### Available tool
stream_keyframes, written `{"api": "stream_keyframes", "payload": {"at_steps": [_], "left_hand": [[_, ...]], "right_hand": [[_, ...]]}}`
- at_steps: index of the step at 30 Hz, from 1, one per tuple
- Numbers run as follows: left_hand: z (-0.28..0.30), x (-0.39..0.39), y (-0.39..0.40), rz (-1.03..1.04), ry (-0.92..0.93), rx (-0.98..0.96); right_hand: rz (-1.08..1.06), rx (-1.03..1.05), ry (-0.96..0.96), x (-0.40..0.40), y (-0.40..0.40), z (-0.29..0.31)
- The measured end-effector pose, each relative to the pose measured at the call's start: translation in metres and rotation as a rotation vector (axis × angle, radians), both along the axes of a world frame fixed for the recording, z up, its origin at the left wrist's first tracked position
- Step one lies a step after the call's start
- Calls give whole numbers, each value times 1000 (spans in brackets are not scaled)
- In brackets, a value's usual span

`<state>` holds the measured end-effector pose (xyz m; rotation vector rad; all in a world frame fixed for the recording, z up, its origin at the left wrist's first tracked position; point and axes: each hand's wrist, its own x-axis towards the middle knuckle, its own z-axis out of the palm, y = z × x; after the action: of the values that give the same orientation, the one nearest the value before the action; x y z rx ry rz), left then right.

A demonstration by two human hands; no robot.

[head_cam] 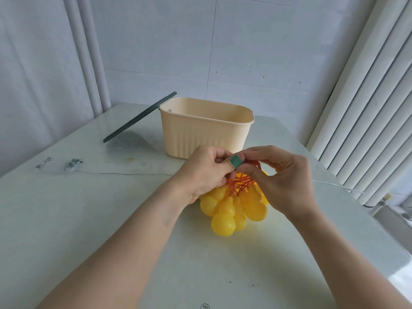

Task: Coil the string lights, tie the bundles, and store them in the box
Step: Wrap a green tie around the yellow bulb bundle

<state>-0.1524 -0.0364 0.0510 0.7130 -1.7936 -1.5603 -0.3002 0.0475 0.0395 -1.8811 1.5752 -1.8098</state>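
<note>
Pale tabletop point(111, 219) lies under your hands, near its middle. Your left hand point(205, 172) and right hand point(281, 181) meet over a bundle of yellow gourd-shaped lights point(229, 210), fingers curled on its orange wire coils point(240, 185) and pinching a green tie point(235, 161) between the thumbs. Much of the wire is hidden under your fingers. Behind stands the open beige box point(205, 134), its inside out of sight, a dark lid point(138, 118) leaning against its left rim. Toward the left edge lie small, blurry silvery lights point(71, 163) on thin wire.
</note>
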Motion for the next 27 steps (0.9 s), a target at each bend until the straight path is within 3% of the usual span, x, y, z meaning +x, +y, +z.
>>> {"api": "stream_keyframes", "payload": {"at_steps": [8,16,21,27], "left_hand": [[1,4,-3,-55,28,30],[7,4,5,-29,-116,-140],[9,4,5,125,28,-21],[9,8,-2,7,38,24]], "right_hand": [[-67,-2,-158,17,-4,-5],[-154,29,-259,20,-5,-4],[-59,-18,-186,23,-4,-2],[91,74,-123,1,1,3]]}}
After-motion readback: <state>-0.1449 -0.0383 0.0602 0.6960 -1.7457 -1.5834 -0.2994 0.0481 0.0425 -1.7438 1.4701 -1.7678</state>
